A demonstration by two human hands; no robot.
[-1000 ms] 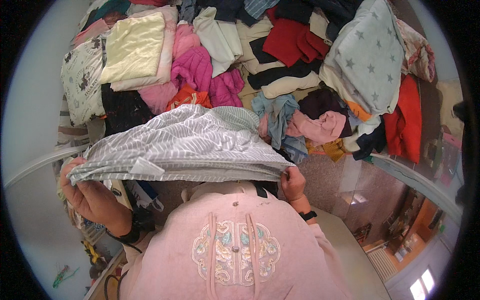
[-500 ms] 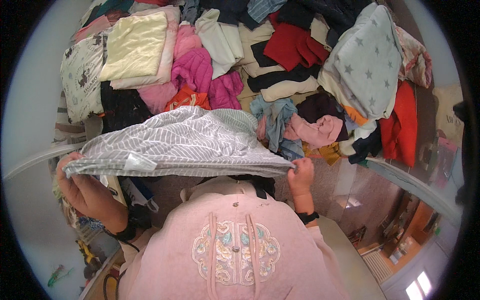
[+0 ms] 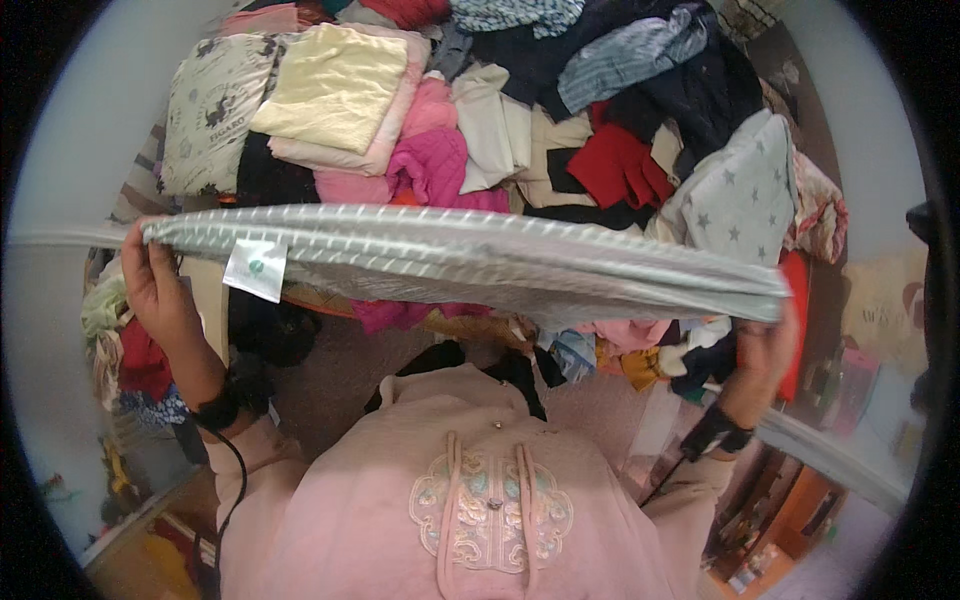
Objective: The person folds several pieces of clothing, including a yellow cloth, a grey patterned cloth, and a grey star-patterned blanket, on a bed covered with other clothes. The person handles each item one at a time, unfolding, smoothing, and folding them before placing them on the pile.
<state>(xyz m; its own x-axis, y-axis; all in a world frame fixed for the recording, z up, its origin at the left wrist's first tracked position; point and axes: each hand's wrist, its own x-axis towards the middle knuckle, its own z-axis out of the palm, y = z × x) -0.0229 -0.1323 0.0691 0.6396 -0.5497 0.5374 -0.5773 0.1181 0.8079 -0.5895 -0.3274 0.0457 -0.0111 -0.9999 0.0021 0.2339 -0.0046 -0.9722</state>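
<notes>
A grey cloth (image 3: 450,258) with a white line pattern is stretched out in the air between my hands, its top edge nearly level. Its exact kind is not plain; it may be a pillowcase. Near its left end hangs a white label (image 3: 256,270). My left hand (image 3: 152,275) pinches the left corner. At the other end my right hand (image 3: 768,345) grips the right corner, its fingers blurred and partly behind the fabric. Both arms are raised and spread wide, and the cloth hides part of the clothes behind it.
Beyond the cloth lies a heap of clothes: a folded pale yellow cloth (image 3: 335,88), a magenta garment (image 3: 430,165), a red garment (image 3: 615,165) and a grey star-patterned bundle (image 3: 745,195). A white rail (image 3: 60,236) runs at the left. Dark straps with cables circle my wrists.
My hands have moved apart, the right one far to the right, pulling the cloth taut into a long narrow band. My view has shifted a little relative to the heap.
</notes>
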